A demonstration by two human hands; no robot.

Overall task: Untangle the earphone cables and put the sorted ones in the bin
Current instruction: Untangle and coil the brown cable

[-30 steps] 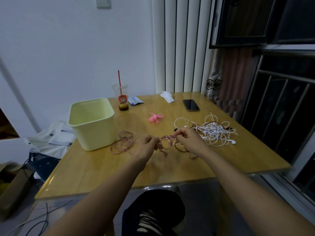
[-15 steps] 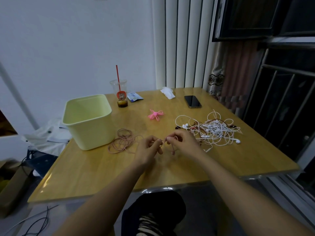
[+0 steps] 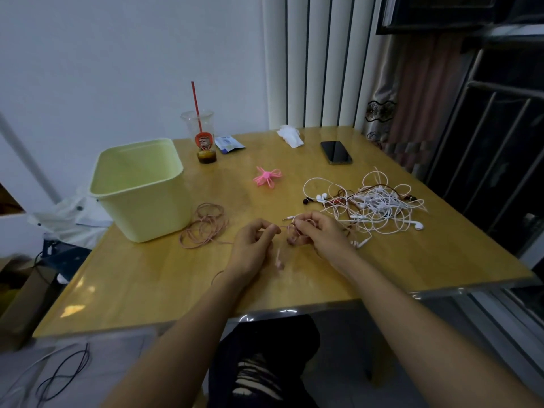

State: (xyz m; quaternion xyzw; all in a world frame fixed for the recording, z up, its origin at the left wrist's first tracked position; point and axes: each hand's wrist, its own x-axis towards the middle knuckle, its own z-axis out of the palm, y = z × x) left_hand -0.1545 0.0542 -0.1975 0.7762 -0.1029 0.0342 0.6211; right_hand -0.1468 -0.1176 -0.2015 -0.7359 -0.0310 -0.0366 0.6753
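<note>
1. Hands close together above the near middle of the table (image 3: 412, 260), almost touching.
2. Left hand (image 3: 253, 245) with fingers curled, thumb and forefinger pinching a pink cable (image 3: 290, 231).
3. Right hand (image 3: 321, 234) curled round a small knot of the same pink cable, pinching it at the fingertips.
4. Pink earbud (image 3: 279, 262) dangling below and between the hands, blurred.
5. Rest of that cable trailing left to a loose coil (image 3: 206, 225) flat on the table, just beside the bin (image 3: 141, 189).
6. Bin pale yellow-green, upright near the table's left edge.
7. Tangle of white and dark red earphones (image 3: 374, 204) on the table, just right of the right hand.
8. Farther back: pink bow-shaped loop (image 3: 267, 177), dark phone (image 3: 336, 152) face up, crumpled tissue (image 3: 290, 136), blue-and-white packet (image 3: 229, 143), clear cup (image 3: 203, 136) with a red straw.
9. Orange label on the cup and print on the packet too small to read.
</note>
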